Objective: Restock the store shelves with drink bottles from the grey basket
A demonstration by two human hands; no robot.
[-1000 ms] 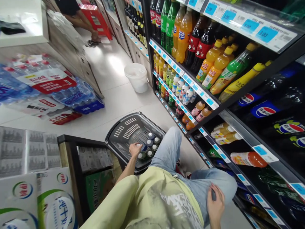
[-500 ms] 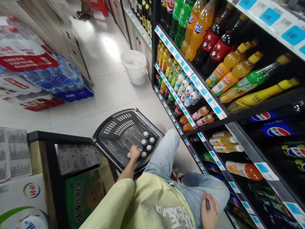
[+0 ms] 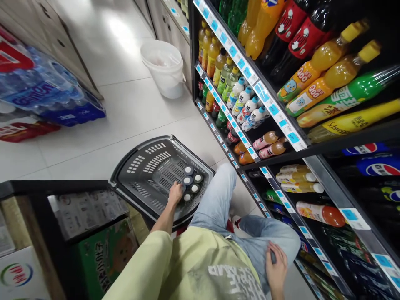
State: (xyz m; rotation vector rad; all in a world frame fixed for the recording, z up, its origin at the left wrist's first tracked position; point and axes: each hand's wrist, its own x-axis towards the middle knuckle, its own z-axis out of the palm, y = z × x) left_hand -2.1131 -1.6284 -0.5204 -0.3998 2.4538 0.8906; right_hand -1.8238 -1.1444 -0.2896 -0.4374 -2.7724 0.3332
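My left hand (image 3: 176, 193) reaches down into a dark grey shopping basket (image 3: 123, 164) on the floor. Its fingers are closed at a bottle with a dark cap (image 3: 183, 188), though the grip is partly hidden. Several upright bottles stand together beside it, among them a bottle with a white cap (image 3: 198, 178). Only their tops show from above. My right hand (image 3: 276, 266) lies on my jeans at the right knee, fingers stretched out. A small dark patch shows between thumb and fingers; I cannot tell what it is.
A drinks shelf (image 3: 250, 77) full of bottles runs along the right. Beyond the basket stands a white bucket (image 3: 165, 71). Shrink-wrapped water packs (image 3: 59, 91) are stacked at the left, and a black-framed rack (image 3: 62, 185) with cartons stands near my left arm.
The view has shifted closer to the shelf. My left hand has moved slightly further into the basket, and a white cap seen left of it earlier no longer shows. My right hand stays on the knee.
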